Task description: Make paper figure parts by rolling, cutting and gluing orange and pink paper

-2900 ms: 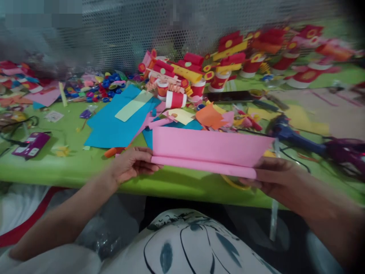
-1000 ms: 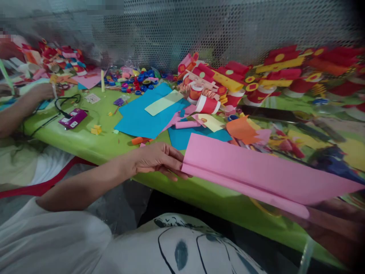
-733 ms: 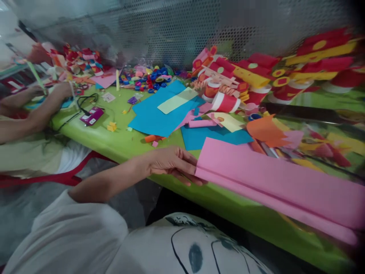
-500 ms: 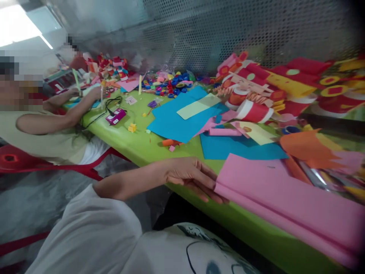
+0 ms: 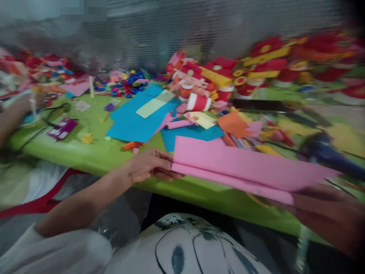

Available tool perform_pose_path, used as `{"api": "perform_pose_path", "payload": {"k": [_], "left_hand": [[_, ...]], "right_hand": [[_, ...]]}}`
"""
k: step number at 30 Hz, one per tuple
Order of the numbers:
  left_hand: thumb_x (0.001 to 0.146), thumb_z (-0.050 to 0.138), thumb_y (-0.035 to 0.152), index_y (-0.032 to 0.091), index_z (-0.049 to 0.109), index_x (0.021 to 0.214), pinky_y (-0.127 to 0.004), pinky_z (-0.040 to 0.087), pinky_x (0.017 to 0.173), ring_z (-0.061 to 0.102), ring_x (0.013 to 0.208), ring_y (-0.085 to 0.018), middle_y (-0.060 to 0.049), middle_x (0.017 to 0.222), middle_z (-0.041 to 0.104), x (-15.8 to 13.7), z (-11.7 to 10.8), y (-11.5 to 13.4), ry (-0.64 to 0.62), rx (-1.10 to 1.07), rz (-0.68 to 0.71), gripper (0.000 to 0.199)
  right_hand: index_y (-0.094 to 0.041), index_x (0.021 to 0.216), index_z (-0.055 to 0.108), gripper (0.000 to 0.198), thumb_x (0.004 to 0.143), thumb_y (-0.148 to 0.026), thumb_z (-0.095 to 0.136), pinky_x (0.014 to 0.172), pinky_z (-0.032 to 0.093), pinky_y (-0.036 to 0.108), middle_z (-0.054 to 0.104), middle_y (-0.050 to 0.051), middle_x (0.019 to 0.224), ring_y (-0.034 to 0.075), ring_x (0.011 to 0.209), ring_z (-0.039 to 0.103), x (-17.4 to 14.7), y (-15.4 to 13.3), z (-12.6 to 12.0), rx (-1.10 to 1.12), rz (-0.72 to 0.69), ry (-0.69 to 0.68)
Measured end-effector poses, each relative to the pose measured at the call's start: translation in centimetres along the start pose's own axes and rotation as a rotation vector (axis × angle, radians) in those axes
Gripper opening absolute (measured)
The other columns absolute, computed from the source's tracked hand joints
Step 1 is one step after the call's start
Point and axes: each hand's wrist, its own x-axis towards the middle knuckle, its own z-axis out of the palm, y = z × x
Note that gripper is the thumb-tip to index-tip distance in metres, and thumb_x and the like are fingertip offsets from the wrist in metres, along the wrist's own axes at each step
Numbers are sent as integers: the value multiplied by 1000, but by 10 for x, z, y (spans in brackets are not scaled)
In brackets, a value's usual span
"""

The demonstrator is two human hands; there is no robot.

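Observation:
A long pink craft foam sheet (image 5: 222, 160) spans the front of the table, its near edge rolled or folded into a narrow tube. My left hand (image 5: 154, 165) grips the sheet's left end, fingers beneath and at the edge. At the other end, my right hand (image 5: 325, 201) holds the rolled edge; it is dark and blurred, with its fingers partly hidden. Just behind the pink sheet lie a blue sheet (image 5: 196, 136) and an orange cut piece (image 5: 234, 123).
The green table (image 5: 85, 156) carries blue sheets (image 5: 134, 121), a purple box with a cable (image 5: 62, 128) and several red-and-yellow paper figures (image 5: 216, 74). A dark blue tool, perhaps a glue gun (image 5: 327, 152), lies at right. A co-worker's arm (image 5: 15, 114) shows at left.
My view has swung to the right, so the table's contents have shifted left in the picture. My right hand and the pink sheet's right end have come into view. My left hand keeps its grip.

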Motion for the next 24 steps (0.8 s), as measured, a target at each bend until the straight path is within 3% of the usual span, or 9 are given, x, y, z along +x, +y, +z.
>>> {"api": "perform_pose_path", "payload": {"k": [2,4,6,11,18,24], "left_hand": [[71,81,5,10,80,82,-19,63,58,80,67,-19,-12,79,82,0,3,5,64,22,-2,12],[71,80,3,10,80,80,-18,63,56,79,65,-20,-12,75,81,1,7,9,121,36,-19,12],[70,78,0,10,78,77,-19,63,55,79,63,-21,-13,73,81,3,10,12,168,26,-16,12],[73,72,-3,9,75,75,-22,63,52,78,58,-24,-16,69,79,7,16,16,246,-4,11,13],[79,64,-4,8,76,75,-20,62,50,77,54,-21,-13,64,78,8,20,16,259,3,41,18],[80,62,-5,7,75,72,-19,61,49,76,54,-20,-14,65,78,8,26,17,288,20,31,20]], "right_hand": [[-26,92,78,21,76,-35,89,78,65,34,78,5,96,21,87,74,-7,-7,5,210,112,-83],[-26,82,83,32,56,-32,100,78,66,29,81,4,85,21,81,77,-10,-17,12,317,112,-97],[-26,71,83,32,47,-31,103,72,66,23,80,2,74,18,71,78,-12,-26,17,376,112,-82],[-26,66,83,29,46,-28,103,67,66,19,81,1,69,17,64,79,-15,-34,20,469,126,-102],[-23,67,83,28,47,-26,103,64,66,18,81,1,68,17,60,78,-14,-36,18,533,137,-134],[-24,71,83,27,51,-22,102,72,67,19,83,-1,74,17,68,80,-15,-40,20,571,136,-110]]}}
